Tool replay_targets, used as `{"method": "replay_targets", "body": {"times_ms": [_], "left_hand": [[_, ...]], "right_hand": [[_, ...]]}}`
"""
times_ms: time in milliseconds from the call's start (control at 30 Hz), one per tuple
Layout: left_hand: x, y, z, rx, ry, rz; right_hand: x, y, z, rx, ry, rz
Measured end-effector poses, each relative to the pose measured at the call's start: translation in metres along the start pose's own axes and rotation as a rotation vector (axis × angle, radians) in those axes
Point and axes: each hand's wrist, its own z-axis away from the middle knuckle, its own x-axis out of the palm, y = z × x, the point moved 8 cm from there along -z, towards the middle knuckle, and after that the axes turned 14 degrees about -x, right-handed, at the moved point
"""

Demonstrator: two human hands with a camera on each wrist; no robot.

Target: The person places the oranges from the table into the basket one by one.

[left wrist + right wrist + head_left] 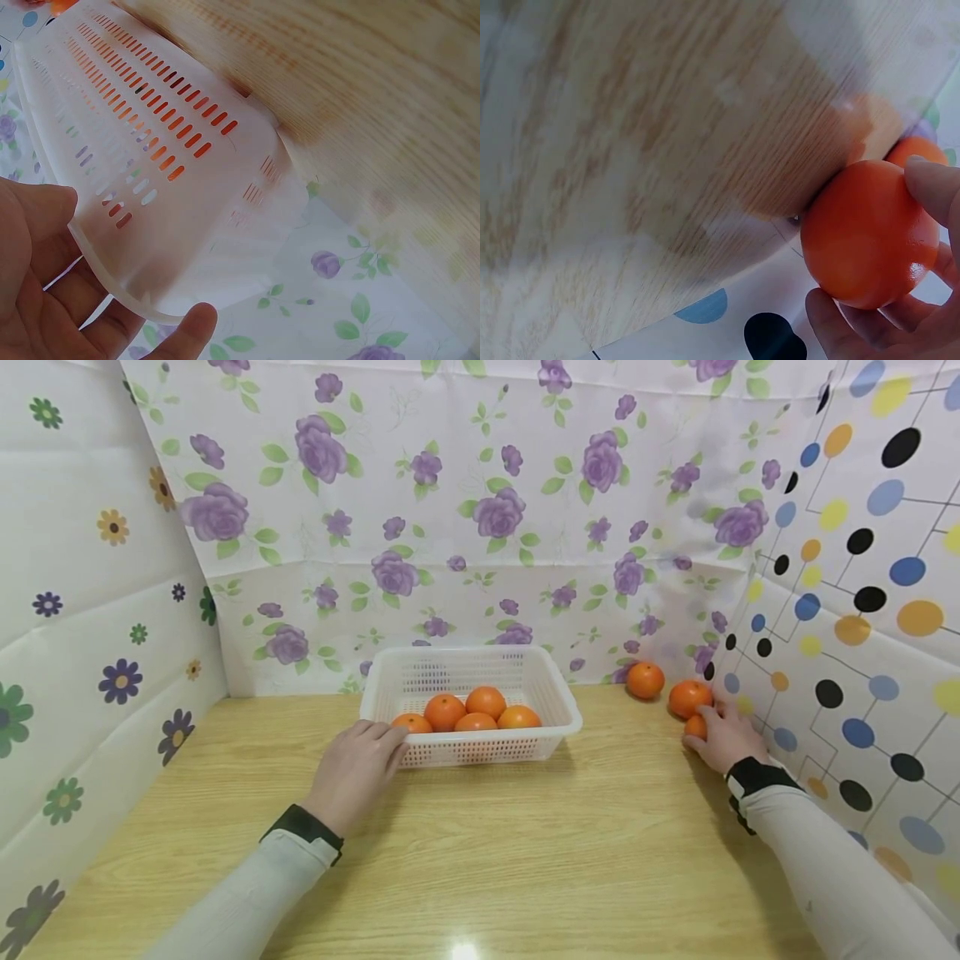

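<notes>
A white plastic basket (495,750) with slotted walls stands on the table, several mandarin oranges (445,712) lying in it. My left hand (360,768) holds the basket's front left corner; in the left wrist view, the thumb lies on the outer wall and the fingers pass around the rim. Over at the right side, my right hand (727,739) grips a mandarin orange (870,236), fingers and thumb around it. Just behind that fruit is another mandarin orange (690,699), and a third mandarin orange (645,680) sits farther back, close to the rear cloth.
The wooden table (525,852) is bounded by a purple-flowered cloth (420,527) at the back. A dotted cloth (862,610) hangs close beside the right hand, and a flower-print cloth (90,610) borders the left.
</notes>
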Motion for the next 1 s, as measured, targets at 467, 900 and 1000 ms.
{"method": "replay_targets", "body": {"times_ms": [467, 900, 1000], "left_hand": [[-0.001, 0.0, 0.0, -0.002, -0.002, 0.001], [-0.002, 0.0, -0.001, 0.017, 0.015, 0.007], [-0.001, 0.0, -0.001, 0.013, 0.01, 0.005]], "right_hand": [[0.015, 0.021, -0.014, -0.043, 0.025, 0.047], [0.015, 0.016, -0.01, -0.079, 0.059, 0.047], [0.012, 0.014, -0.01, -0.123, 0.096, 0.041]]}}
